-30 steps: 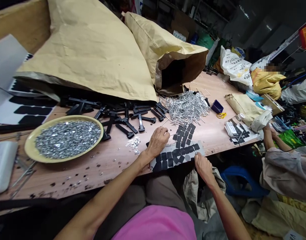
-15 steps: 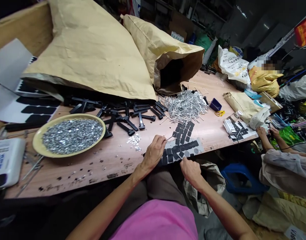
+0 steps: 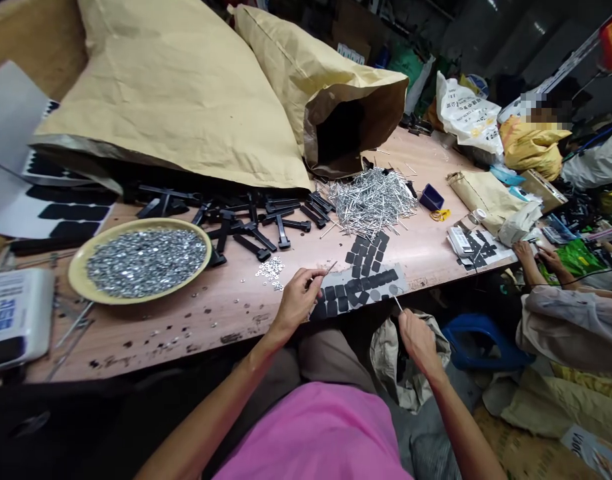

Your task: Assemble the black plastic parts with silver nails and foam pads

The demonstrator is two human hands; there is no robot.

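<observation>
My left hand is closed at the near edge of the table, pinching a thin metal pin that points up and right. Its far end is too small to make out. Farther right, past the table edge, my right hand is closed round a thin pale rod, whose tip reaches a grey backing sheet. Rows of black pads and a few grey discs lie on that sheet. More black pads lie just behind it, near a heap of metal pins.
A yellow bowl of small metal pieces stands left, near small washers. Black plastic parts lie before big paper sacks. At right are a blue box, a blue stool and another person's hands.
My right hand has moved right, away from the pads, and its rod now shows. My left hand has shifted slightly left, and its pin now tilts more steeply upward.
</observation>
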